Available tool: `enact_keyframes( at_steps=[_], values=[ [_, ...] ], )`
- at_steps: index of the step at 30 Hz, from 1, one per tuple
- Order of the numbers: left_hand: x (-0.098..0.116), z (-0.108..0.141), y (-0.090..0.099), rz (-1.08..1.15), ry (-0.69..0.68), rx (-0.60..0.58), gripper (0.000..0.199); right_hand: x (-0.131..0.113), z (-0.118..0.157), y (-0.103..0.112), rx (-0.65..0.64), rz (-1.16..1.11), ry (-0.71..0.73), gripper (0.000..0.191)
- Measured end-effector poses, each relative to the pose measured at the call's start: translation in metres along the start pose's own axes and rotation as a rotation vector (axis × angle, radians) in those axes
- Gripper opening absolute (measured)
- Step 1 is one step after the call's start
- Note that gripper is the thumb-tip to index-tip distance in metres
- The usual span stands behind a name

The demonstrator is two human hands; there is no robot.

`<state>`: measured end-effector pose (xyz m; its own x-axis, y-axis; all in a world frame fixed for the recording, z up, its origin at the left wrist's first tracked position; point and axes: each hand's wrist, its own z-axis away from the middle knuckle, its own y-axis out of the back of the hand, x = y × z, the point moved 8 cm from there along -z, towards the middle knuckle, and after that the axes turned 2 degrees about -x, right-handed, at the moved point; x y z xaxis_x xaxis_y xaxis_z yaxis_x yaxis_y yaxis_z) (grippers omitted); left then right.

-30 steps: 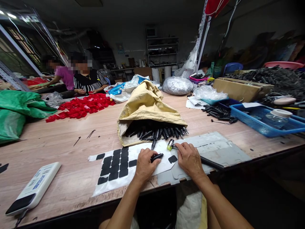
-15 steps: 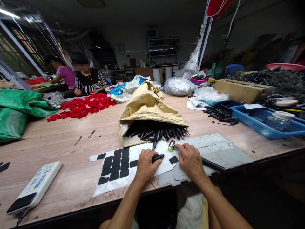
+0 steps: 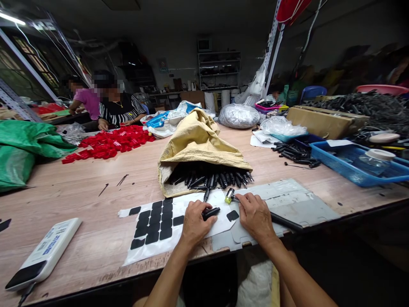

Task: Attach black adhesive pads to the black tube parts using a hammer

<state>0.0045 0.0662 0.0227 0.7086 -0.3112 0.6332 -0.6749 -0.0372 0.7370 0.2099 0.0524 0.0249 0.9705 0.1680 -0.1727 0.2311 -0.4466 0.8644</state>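
My left hand (image 3: pixel 195 221) is closed on a short black tube-shaped part (image 3: pixel 211 212), fingers and thumb on either side of it. My right hand (image 3: pixel 256 215) wraps round the handle of a small hammer (image 3: pixel 229 195), whose metal head has a yellow-green face. The black handle end emerges past the right wrist. Between the hands lies a loose black square sticker (image 3: pixel 232 215). Left of my left hand, rows of black square stickers sit on a white backing sheet (image 3: pixel 179 247). Just beyond, a yellow woven sack (image 3: pixel 201 145) lies with its mouth full of black tube-shaped parts (image 3: pixel 220 177).
A grey board (image 3: pixel 297 204) lies under my right hand. At the right stand a blue tray (image 3: pixel 345 168) and a cardboard box (image 3: pixel 322 121). A white device with a cable (image 3: pixel 46 251) lies front left. Red pieces (image 3: pixel 111 143) are heaped near a co-worker (image 3: pixel 119 106).
Both hands hold the same things in nearly the same place. The view has shifted very slightly. The co-worker's head and hands have moved a little.
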Motion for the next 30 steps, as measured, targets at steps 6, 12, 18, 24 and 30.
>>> enact_keyframes(
  at_steps=[6,12,18,24,30],
  values=[
    [0.001,0.0,0.001,0.012,-0.013,0.006,0.025,0.0,0.0,0.0,0.007,0.017,-0.001,0.031],
    [0.004,0.002,0.004,-0.011,-0.028,0.026,0.015,-0.001,0.0,0.0,0.014,0.02,0.006,0.031],
    [0.01,0.01,0.019,-0.06,-0.075,0.262,0.018,0.0,-0.001,-0.001,-0.002,0.006,-0.004,0.032],
    [0.03,0.03,0.077,-0.033,-0.152,0.738,0.081,0.0,-0.001,-0.001,-0.01,-0.005,-0.005,0.032],
    [0.083,0.041,0.146,0.021,-0.242,0.907,0.111,0.001,-0.001,-0.002,-0.002,-0.008,-0.004,0.031]
  ],
)
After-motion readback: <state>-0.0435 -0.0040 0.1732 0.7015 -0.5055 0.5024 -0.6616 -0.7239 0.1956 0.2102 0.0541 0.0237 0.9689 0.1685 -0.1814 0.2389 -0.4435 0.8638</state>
